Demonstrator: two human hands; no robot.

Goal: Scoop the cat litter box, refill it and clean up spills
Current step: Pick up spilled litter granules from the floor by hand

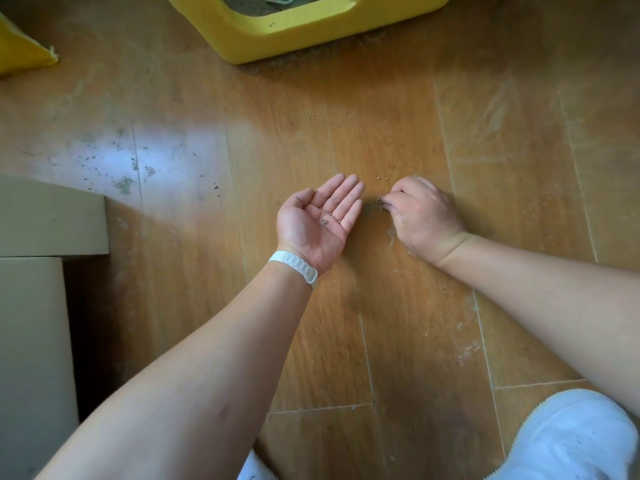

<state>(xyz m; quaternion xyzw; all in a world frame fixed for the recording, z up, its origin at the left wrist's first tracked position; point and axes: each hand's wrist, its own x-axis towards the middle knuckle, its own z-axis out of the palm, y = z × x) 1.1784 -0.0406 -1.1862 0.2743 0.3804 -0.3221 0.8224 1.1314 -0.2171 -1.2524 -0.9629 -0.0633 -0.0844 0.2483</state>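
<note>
I think the step in hand is cleaning up the spill. The left hand [320, 220] lies fully open, palm up, and carries a few grains [330, 219]. Just to its right, the right hand [420, 216] has curled fingers and pinches at a small heap of spilled litter [372, 206] on the floor [485, 168]. The yellow litter box [294, 32] stands at the far side, with more grit along its near edge. Next, the pinch should go carefully into the open palm. I can read no writing or brand.
</note>
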